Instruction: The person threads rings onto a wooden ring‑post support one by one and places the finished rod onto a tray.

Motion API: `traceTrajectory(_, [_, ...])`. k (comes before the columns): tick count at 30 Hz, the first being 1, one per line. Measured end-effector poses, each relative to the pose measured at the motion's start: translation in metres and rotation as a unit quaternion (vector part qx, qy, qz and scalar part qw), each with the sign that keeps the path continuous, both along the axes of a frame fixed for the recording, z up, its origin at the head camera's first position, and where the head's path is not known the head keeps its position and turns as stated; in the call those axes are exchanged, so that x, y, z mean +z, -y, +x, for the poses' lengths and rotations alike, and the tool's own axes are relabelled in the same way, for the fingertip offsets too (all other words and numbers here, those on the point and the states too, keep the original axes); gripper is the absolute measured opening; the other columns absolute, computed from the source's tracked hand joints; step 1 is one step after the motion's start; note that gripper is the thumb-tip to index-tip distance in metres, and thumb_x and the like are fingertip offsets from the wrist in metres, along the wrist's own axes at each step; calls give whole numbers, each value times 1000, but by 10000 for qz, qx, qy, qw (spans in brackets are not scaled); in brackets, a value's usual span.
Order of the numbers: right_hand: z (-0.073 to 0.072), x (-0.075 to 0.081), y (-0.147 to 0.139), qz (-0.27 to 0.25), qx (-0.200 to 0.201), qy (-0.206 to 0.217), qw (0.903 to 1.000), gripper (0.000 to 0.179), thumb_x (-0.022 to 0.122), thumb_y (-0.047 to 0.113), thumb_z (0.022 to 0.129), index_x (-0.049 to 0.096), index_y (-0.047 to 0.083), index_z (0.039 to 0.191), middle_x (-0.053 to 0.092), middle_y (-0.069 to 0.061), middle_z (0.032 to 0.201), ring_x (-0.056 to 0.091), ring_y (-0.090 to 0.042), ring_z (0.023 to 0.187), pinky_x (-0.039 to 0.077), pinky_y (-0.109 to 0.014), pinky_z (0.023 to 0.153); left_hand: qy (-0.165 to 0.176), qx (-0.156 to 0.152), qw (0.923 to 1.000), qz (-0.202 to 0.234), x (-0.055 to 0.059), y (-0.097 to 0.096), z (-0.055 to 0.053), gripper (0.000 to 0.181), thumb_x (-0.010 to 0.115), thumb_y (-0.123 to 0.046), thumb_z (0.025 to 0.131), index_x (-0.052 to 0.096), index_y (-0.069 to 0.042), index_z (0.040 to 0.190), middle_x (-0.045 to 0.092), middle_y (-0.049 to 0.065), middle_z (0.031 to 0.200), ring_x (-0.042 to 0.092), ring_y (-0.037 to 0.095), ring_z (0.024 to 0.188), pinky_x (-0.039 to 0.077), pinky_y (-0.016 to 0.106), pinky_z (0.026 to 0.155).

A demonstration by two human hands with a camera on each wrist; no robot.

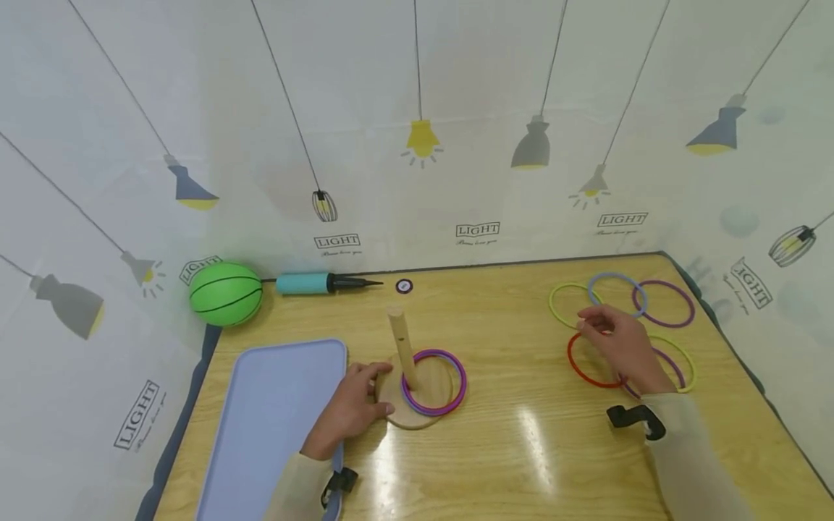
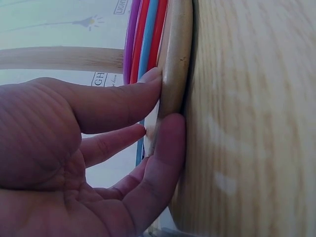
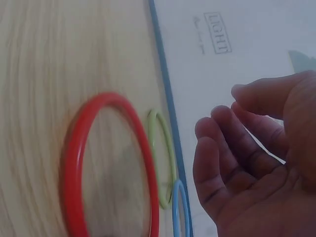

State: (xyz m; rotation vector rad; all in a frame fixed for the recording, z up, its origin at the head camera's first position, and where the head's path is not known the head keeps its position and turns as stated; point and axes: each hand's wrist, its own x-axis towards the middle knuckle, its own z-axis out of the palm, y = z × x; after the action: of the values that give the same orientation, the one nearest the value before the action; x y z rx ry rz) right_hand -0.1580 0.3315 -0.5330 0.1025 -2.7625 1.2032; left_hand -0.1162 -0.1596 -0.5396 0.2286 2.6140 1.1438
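Observation:
My left hand grips the near left edge of a round wooden base. In the left wrist view, its thumb and a finger press against the rim. An upright wooden peg rises from the base. Purple, red and blue rings lie stacked around the peg, the purple ring outermost. Over at the right, my right hand hovers above a red ring, fingers loosely bent and holding nothing. The red ring also shows large in the right wrist view, apart from the fingers.
Behind the right hand lie a yellow-green ring, a light blue ring and a purple ring. Another yellow-green ring is beside it. A blue tray, green ball, pump and small disc stand left and back.

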Motion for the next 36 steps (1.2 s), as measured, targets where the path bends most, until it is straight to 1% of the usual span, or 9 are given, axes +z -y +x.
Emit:
traceTrajectory(3, [-4, -6, -9, 311, -15, -130, 9994, 28, 68, 25, 105, 71, 5, 123, 77, -13, 105, 65, 3, 90, 49, -14, 75, 43, 16, 10000, 50, 1, 0, 0, 67, 88, -6, 84, 61, -9, 146, 54, 19, 126, 68, 26, 103, 55, 42, 88])
traceTrajectory(7, [-9, -13, -20, 592, -43, -226, 9980, 26, 68, 23, 104, 72, 4, 122, 77, -15, 106, 72, -15, 90, 50, -16, 73, 67, 36, 10000, 60, 1, 0, 0, 67, 88, -6, 85, 61, -10, 146, 55, 19, 127, 68, 26, 103, 55, 42, 88])
traceTrajectory(9, [-9, -13, -24, 589, -49, -96, 9982, 27, 68, 23, 104, 72, 4, 123, 76, -17, 109, 73, -22, 88, 52, -21, 64, 43, 11, 10000, 36, 1, 0, 0, 67, 88, -6, 84, 61, -9, 146, 55, 19, 127, 68, 26, 103, 55, 42, 88])
traceTrajectory(13, [-8, -10, -30, 653, -22, 244, 9976, 32, 67, 26, 105, 70, 2, 127, 75, -21, 115, 72, -34, 95, 51, -24, 62, 51, -9, 10000, -5, 1, 0, 0, 67, 88, -7, 85, 61, -10, 146, 55, 19, 128, 67, 26, 102, 54, 43, 88])
traceTrajectory(16, [-8, -12, -33, 819, 14, 334, 9961, 32, 67, 24, 104, 71, 2, 126, 75, -22, 116, 71, -38, 103, 52, -25, 72, 65, -2, 10000, -22, 1, 0, 0, 67, 89, -8, 84, 61, -10, 146, 55, 19, 128, 67, 26, 103, 54, 44, 89])
traceTrajectory(20, [-12, -22, -36, 1126, 83, 232, 9933, 25, 72, 17, 99, 74, 2, 119, 76, -23, 112, 72, -43, 102, 58, -42, 81, 34, -14, 10000, -39, 0, 0, 0, 67, 89, -8, 84, 61, -10, 145, 55, 19, 128, 67, 26, 103, 54, 43, 88])
traceTrajectory(24, [-16, -31, -36, 1310, 200, 62, 9912, 22, 76, 7, 93, 76, 3, 114, 77, -21, 105, 73, -41, 96, 57, -52, 84, -11, -24, 10000, -13, -2, 1, 0, 66, 89, -8, 84, 61, -10, 145, 55, 19, 127, 68, 25, 102, 54, 42, 88])
traceTrajectory(30, [-18, -35, -28, 1455, 484, -194, 9880, 17, 76, 0, 90, 76, 4, 106, 76, -10, 92, 69, -27, 85, 54, -40, 76, -31, -53, 10000, 67, -3, 2, 1, 66, 89, -8, 84, 62, -9, 144, 55, 19, 127, 68, 26, 101, 54, 43, 88])
traceTrajectory(36, [-16, -23, -16, 1572, 776, -193, 9843, 13, 69, -2, 96, 76, 2, 107, 75, -11, 95, 65, -23, 83, 52, -40, 74, 4, -29, 10000, 7, -2, 2, 0, 66, 88, -9, 86, 61, -11, 146, 55, 18, 128, 67, 24, 102, 54, 42, 88])
